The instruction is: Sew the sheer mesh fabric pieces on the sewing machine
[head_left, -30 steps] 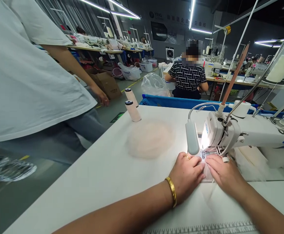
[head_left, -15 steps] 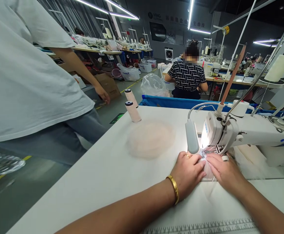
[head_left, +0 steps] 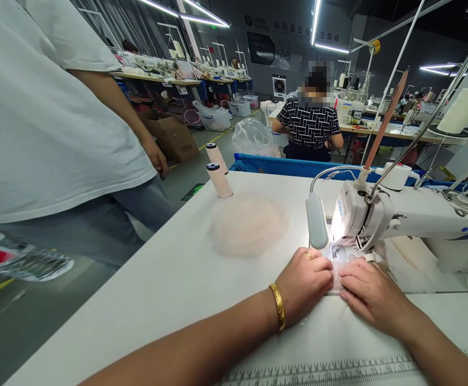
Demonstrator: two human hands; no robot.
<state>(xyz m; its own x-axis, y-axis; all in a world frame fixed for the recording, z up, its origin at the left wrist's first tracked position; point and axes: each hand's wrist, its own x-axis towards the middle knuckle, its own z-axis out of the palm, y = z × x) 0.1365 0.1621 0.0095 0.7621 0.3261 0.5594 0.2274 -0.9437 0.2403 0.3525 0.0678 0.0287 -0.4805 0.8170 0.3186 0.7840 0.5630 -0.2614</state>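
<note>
My left hand [head_left: 306,284], with a gold ring and bangle, is just left of and in front of the sewing machine's needle area. Its fingers are closed at the edge of a pale sheer fabric [head_left: 339,272]. On the fabric's other side, my right hand [head_left: 372,294] has its fingers bent together, pressing it down. The strip between my hands lies on the lit plate below the white sewing machine [head_left: 362,212]. Fingertips partly hide how the cloth is gripped. A grey lamp [head_left: 317,222] hangs just beyond my left fingers.
Two thread cones [head_left: 219,181] stand at the white table's [head_left: 169,300] far left edge. A round pale sheer piece [head_left: 250,225] lies on the table. Ruler markings [head_left: 338,371] run along the front. A person in a white shirt [head_left: 52,123] is close at left; another sits ahead.
Both my hands have drawn back slightly from the needle toward me, the left one a little leftward. The fingers are farther apart. The hand of the person at left has moved left.
</note>
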